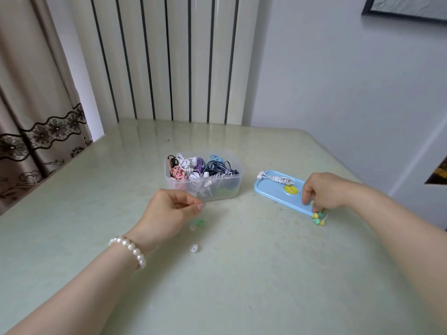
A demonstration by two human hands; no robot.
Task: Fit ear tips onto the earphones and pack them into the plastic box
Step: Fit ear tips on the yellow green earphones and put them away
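A clear plastic box point(232, 187) at the table's middle holds several coiled earphones in white, pink, purple, blue and black. Its blue lid point(273, 191) lies flat to the right, with a white earphone bundle point(278, 178) on its far end. My right hand point(325, 189) reaches down over the lid's near end, fingertips on a yellow-green earphone bundle point(318, 217). My left hand point(169, 209) hovers in front of the box, fingers curled with thumb and forefinger pinched; whether something is between them I cannot tell. A green ear tip point(199, 223) and a white ear tip point(194, 248) lie below it.
The pale green table point(242, 286) meets a ribbed white wall panel point(169, 56) at the back. A beige curtain with black lace point(36, 117) hangs at the left. The table's right edge runs diagonally past my right forearm.
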